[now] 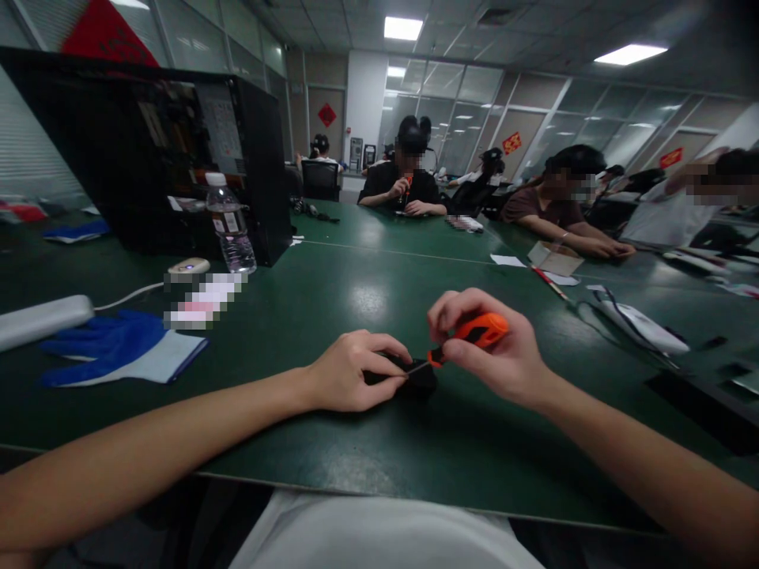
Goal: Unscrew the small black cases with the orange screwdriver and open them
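In my right hand [495, 348] is a screwdriver [483, 330] with an orange and black handle, its thin shaft slanting down to the left. The tip of the shaft meets a small black part [422, 381] lying on the green table. My left hand [361, 371] grips that part from the left, thumb and fingers closed around its near end. The fingertips sit close to the screwdriver tip. What the part is exactly, and whether a screw is under the tip, I cannot make out.
To the left stand an open black computer case [261, 158], a water bottle [231, 225] and a blue-and-white glove [130, 348]. A white power strip [44, 320] lies beyond the glove. On the right are a white device with a cable [643, 324] and a dark bar [705, 411]. Several people sit across the table.
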{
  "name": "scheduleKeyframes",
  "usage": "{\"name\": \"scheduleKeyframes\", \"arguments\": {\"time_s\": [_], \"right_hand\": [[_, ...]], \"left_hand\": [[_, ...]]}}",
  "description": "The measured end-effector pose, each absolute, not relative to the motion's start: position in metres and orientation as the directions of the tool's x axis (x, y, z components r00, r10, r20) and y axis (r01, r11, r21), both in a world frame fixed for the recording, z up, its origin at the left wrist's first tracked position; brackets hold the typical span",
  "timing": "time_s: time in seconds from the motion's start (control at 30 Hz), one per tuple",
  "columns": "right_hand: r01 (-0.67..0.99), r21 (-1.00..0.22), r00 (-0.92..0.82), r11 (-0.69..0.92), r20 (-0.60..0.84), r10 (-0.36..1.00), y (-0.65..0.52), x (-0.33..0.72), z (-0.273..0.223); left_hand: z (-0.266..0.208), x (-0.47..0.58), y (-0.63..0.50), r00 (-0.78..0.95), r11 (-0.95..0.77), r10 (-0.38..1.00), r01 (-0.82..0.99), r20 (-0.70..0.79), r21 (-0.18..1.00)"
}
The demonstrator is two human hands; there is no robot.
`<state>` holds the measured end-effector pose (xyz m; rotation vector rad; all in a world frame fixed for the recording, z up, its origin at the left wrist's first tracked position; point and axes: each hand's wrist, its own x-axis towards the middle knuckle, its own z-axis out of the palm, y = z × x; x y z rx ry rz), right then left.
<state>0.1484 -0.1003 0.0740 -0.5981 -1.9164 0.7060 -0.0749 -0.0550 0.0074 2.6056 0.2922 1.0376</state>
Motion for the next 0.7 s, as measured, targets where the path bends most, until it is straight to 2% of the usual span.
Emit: {"name": "scheduleKeyframes", "arguments": {"time_s": [0.07, 0.13, 0.2, 0.3, 0.4, 0.53, 0.7], "right_hand": [[0.297, -0.696, -0.465, 0.654, 0.492, 0.736, -0.106, 0.168, 0.082], [0.427, -0.648, -0.511, 0.631, 0.403, 0.759, -0.111, 0.188, 0.079], [0.525, -0.617, -0.529, 0.586, 0.303, 0.793, -0.112, 0.205, 0.069], [0.673, -0.591, -0.546, 0.445, 0.008, 0.838, -0.107, 0.22, 0.053], [0.733, -0.537, -0.587, 0.419, -0.186, 0.788, -0.099, 0.226, 0.051], [0.727, -0.509, -0.6, 0.461, -0.145, 0.786, -0.093, 0.235, 0.06], [0.744, -0.468, -0.586, 0.477, -0.113, 0.803, -0.099, 0.241, 0.07]], "left_hand": [[0.008, -0.076, -0.053, 0.699, -0.92, 0.322, 0.072, 0.639, 0.385], [0.008, -0.077, -0.052, 0.68, -0.905, 0.36, 0.088, 0.639, 0.416], [0.008, -0.075, -0.052, 0.673, -0.892, 0.394, 0.117, 0.626, 0.437], [0.007, -0.072, -0.054, 0.692, -0.885, 0.416, 0.157, 0.59, 0.439], [0.006, -0.069, -0.057, 0.725, -0.876, 0.425, 0.177, 0.543, 0.449], [0.006, -0.067, -0.06, 0.758, -0.825, 0.49, 0.245, 0.429, 0.509], [0.01, -0.066, -0.06, 0.768, -0.79, 0.541, 0.323, 0.343, 0.521]]}}
